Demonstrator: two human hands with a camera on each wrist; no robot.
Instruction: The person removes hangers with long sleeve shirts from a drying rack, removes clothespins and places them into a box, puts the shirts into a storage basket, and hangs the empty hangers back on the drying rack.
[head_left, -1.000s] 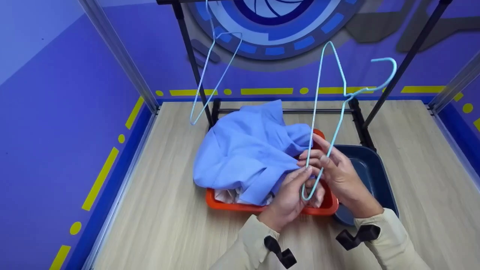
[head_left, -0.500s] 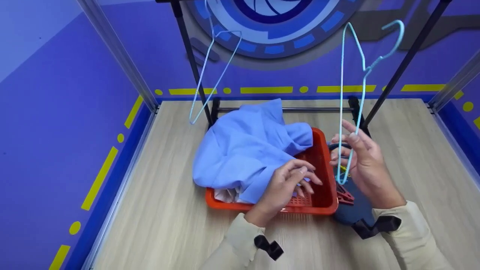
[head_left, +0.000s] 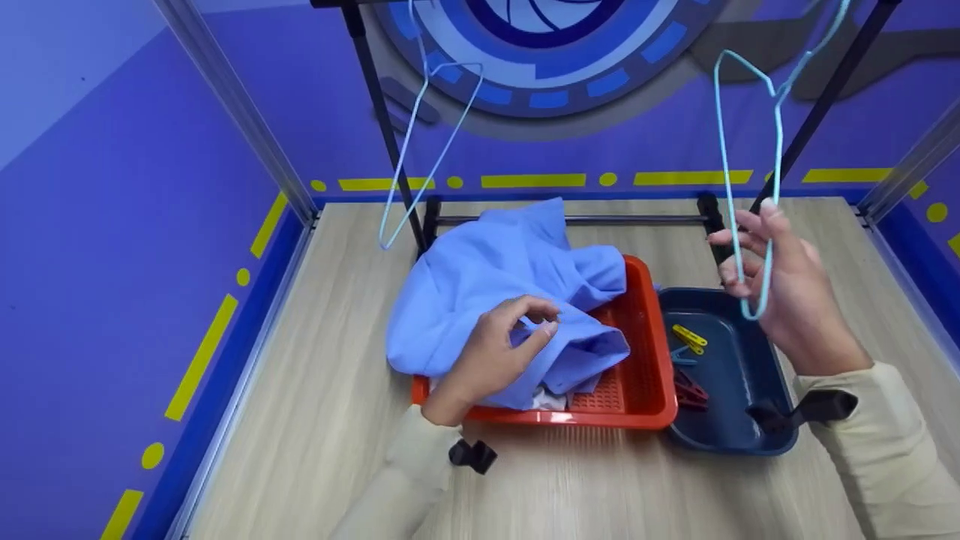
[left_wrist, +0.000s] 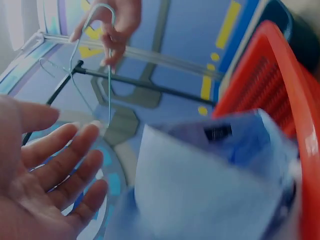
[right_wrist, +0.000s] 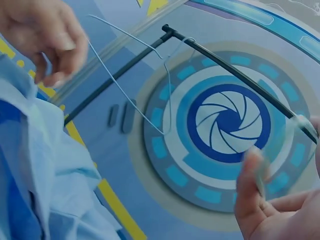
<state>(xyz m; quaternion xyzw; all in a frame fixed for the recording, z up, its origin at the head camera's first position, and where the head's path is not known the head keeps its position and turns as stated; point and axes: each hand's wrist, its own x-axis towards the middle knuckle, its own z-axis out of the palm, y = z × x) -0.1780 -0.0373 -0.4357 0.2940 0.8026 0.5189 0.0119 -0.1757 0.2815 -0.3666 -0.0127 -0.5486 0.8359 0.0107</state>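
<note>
In the head view my left hand [head_left: 495, 349] hovers over a crumpled blue garment [head_left: 465, 300], its fingers loosely bent and holding nothing. The left wrist view shows that palm [left_wrist: 45, 190] with fingers spread beside the garment, whose opening has a dark label [left_wrist: 218, 132]. The garment fills much of a red plastic basket [head_left: 652, 360]. My right hand [head_left: 795, 292] grips the lower end of a light blue wire hanger [head_left: 778, 150], raised at the right, its hook running past the top of the view. In the right wrist view the hanger by the thumb is blurred.
Another wire hanger [head_left: 406, 142] hangs at the left of a black rack [head_left: 373, 97]. A dark blue tray [head_left: 739, 442] with yellow, blue and red clothespins [head_left: 690, 390] stands beside the basket. White cloth [head_left: 550, 399] shows under the garment. Printed panels [head_left: 225, 150] wall the table.
My left hand has let go near the hanger and moved left over the garment. My right hand has carried the hanger up and to the right, uncovering the tray and clothespins.
</note>
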